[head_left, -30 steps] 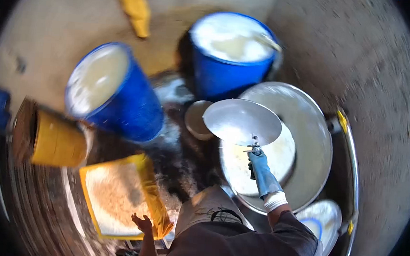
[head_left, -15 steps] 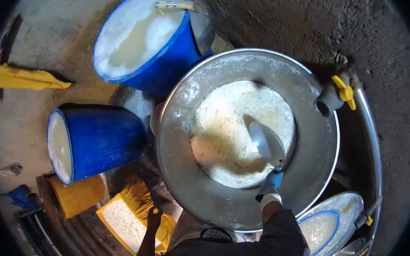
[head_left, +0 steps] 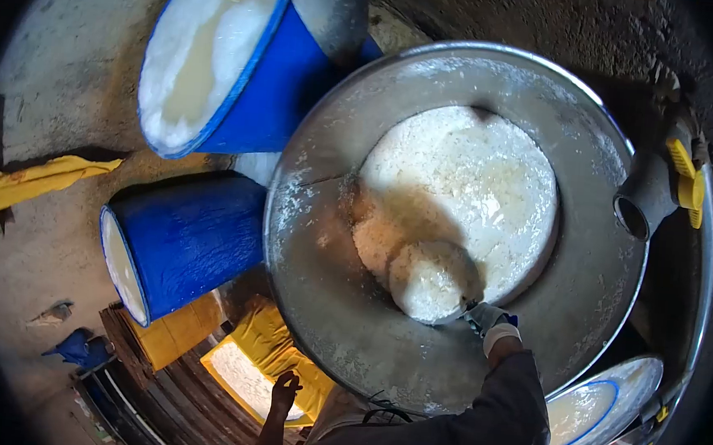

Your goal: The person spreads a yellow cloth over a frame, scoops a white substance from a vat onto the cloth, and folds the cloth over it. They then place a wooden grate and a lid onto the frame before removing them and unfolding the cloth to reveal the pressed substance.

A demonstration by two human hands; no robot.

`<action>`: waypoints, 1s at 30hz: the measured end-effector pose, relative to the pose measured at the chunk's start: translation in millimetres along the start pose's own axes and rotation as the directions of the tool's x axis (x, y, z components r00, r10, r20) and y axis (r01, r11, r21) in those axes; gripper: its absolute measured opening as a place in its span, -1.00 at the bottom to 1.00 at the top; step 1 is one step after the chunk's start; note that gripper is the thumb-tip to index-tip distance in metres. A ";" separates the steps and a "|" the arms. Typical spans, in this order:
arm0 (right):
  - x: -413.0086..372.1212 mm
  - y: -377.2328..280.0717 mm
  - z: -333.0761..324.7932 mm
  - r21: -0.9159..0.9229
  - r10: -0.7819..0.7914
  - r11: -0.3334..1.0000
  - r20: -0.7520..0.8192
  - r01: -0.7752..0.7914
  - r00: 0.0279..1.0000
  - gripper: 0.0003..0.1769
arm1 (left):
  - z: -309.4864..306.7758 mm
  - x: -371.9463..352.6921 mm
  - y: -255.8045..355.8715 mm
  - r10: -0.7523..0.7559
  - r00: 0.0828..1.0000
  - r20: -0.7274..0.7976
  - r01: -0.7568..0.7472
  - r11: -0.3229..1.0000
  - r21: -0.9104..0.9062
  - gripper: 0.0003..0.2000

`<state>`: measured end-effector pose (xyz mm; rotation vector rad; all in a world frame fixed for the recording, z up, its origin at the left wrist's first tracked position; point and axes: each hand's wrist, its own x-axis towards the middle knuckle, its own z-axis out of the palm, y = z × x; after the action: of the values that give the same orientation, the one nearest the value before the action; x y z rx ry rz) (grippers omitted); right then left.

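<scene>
My right hand (head_left: 493, 325), in a glove with a pale cuff, grips the handle of a round scoop (head_left: 432, 282) at the lower edge of the white mass (head_left: 476, 161). White, lumpy material fills the scoop. Around the mass rises the wide metal wall of a large round vat (head_left: 325, 311). Bare and raised, my left hand (head_left: 285, 389) is left of the vat's lower rim, beside a yellow-edged container (head_left: 240, 380) of white material. Its fingers are curled, and whether they hold anything is too small to make out.
Two blue barrels (head_left: 252, 124) (head_left: 190, 244) with whitish contents lean at the left. A pipe with a yellow valve handle (head_left: 687, 184) sticks out over the vat's right rim. At the lower right is a basin (head_left: 647, 383) with a blue-rimmed opening.
The scoop has moved left and down; its shiny face showed before, and now it holds white material. The whole view has shifted, with the vat larger and nearer.
</scene>
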<state>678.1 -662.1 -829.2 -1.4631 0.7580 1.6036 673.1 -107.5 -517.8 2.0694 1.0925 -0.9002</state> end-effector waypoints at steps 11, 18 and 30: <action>-216.4 -76.3 43.2 0.270 -0.068 0.961 0.056 0.051 0.996 -0.77 | 31.5 11.6 -53.0 0.230 0.971 -0.057 -0.235 0.902 -0.361 -0.57; -345.9 -121.1 88.6 0.314 0.050 0.949 -0.111 -0.012 0.993 -0.79 | 43.8 42.2 -143.0 0.293 0.905 -0.308 -0.422 0.703 -0.572 -0.60; -398.6 -186.8 276.3 0.075 0.101 0.992 -0.046 -0.097 0.994 -0.81 | -16.4 10.5 -356.8 -0.215 0.663 -0.717 -0.391 0.717 -0.577 -0.66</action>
<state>700.8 -402.7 -379.5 -1.4370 0.9213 1.6009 374.6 74.9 -590.5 1.7633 1.4090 0.5197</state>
